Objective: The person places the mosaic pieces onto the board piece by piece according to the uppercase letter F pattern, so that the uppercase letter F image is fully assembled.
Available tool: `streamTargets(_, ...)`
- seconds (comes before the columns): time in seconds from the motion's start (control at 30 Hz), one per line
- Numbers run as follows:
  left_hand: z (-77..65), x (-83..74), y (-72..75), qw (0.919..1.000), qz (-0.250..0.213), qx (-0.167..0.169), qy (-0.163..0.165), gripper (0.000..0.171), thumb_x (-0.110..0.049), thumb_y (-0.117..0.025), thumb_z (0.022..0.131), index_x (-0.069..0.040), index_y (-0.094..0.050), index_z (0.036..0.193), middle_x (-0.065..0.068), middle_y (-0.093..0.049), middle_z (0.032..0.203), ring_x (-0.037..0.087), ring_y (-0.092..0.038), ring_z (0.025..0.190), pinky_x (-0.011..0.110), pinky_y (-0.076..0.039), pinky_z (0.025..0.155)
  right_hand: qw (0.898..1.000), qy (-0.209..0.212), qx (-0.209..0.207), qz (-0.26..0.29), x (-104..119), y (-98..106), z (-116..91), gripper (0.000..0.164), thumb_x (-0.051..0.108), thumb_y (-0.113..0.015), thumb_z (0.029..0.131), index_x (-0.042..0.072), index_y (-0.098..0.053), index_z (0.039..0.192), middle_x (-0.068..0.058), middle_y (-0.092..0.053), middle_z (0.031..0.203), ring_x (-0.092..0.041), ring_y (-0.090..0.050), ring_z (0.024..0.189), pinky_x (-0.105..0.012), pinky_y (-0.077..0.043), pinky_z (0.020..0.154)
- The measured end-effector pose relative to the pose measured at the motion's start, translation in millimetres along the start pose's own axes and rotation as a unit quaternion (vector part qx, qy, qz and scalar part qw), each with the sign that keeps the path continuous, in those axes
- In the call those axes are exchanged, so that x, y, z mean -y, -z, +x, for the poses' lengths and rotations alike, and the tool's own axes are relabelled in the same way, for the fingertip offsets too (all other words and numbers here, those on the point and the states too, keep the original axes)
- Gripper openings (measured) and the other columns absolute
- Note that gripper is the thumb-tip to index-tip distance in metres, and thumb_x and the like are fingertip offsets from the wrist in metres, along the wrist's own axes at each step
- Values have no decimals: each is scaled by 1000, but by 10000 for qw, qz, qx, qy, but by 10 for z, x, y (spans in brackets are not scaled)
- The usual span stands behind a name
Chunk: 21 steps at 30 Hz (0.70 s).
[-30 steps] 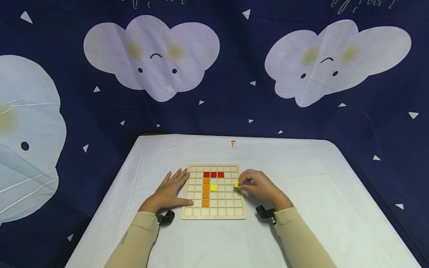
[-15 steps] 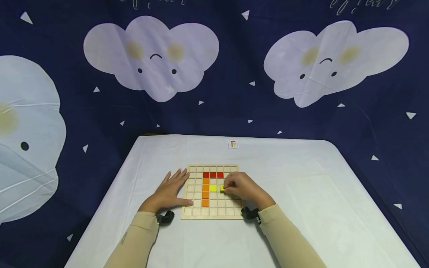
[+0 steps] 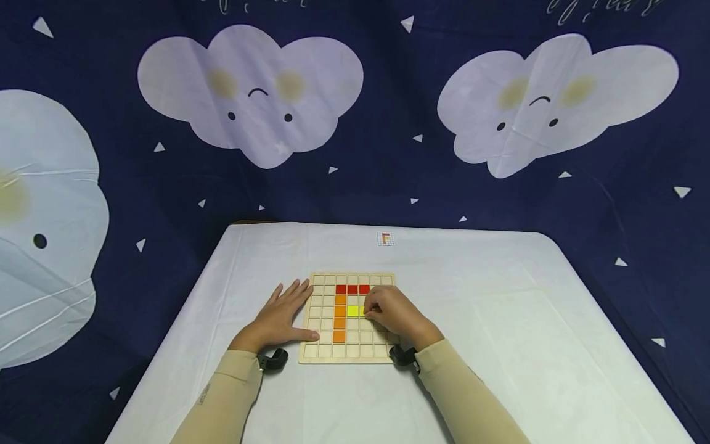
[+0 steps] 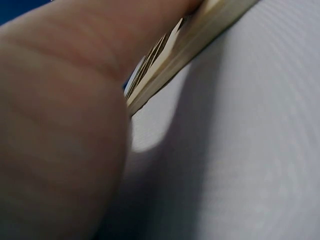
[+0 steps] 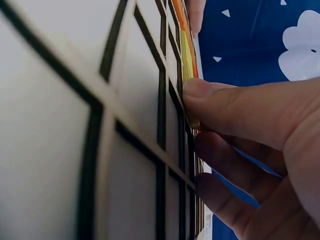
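A wooden grid board (image 3: 355, 353) lies flat on the table. My left hand (image 3: 280, 316) rests at its left edge, fingers spread straight, thumb over the front-left cells. Over the board's right half, my right hand (image 3: 395, 310) pinches a yellow tile (image 5: 193, 121) between thumb and fingers. That tile is mostly hidden by the fingers and sits at the cell just right of another yellow tile (image 3: 352, 311). Whether it lies fully in the cell I cannot tell. Several orange tiles (image 3: 339, 323) form a column, and red tiles (image 3: 352, 289) make a row at its top.
Behind the board lies a small printed card (image 3: 386, 238) with a coloured pattern on a grid. White cloth covers the table (image 3: 527, 320). A dark blue curtain (image 3: 388, 92) with cloud prints hangs at the back.
My right hand has moved left from the board's right edge, carrying the yellow tile to beside the other yellow one. My left hand has stayed in place.
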<state>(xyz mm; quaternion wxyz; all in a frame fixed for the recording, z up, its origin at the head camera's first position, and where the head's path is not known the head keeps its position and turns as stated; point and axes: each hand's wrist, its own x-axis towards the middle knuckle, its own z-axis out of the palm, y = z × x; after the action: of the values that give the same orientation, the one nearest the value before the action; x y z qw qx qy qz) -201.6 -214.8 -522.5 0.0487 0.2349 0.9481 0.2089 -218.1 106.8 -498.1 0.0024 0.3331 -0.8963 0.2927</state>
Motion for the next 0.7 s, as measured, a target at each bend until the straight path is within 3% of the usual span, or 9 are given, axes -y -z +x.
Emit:
streamTargets(0.2, 13, -15, -9, 10000, -49, -30, 31, 125, -78, -78, 74, -4, -34, 164, 11, -21, 173, 33, -13, 159, 56, 0, 126, 9996, -15, -156, -215, 3, -4, -12, 12, 1, -84, 90, 13, -81, 88, 5, -74, 97, -12, -69, 95, -28, -59, 86)
streamTargets(0.47, 14, -10, -19, 10000, -46, -4, 46, 125, -78, -78, 74, -4, -34, 165, 11, -21, 173, 33, -13, 159, 56, 0, 126, 9995, -239, -215, -23, -13, 21, -79, 7, 5, -80, 95, 12, -82, 96, 3, -74, 103, -13, -69, 98, -30, -59, 87)
streamTargets(0.7, 11, -3, -20, 10000, -33, -59, 2, 124, -78, -77, 75, -4, -34, 164, 11, -22, 173, 33, -13, 159, 55, 0, 126, 9971, -209, -703, 216, -106, 123, -186, 8, 2, -78, 96, 5, -81, 102, -1, -74, 110, -20, -69, 107, -36, -59, 92)
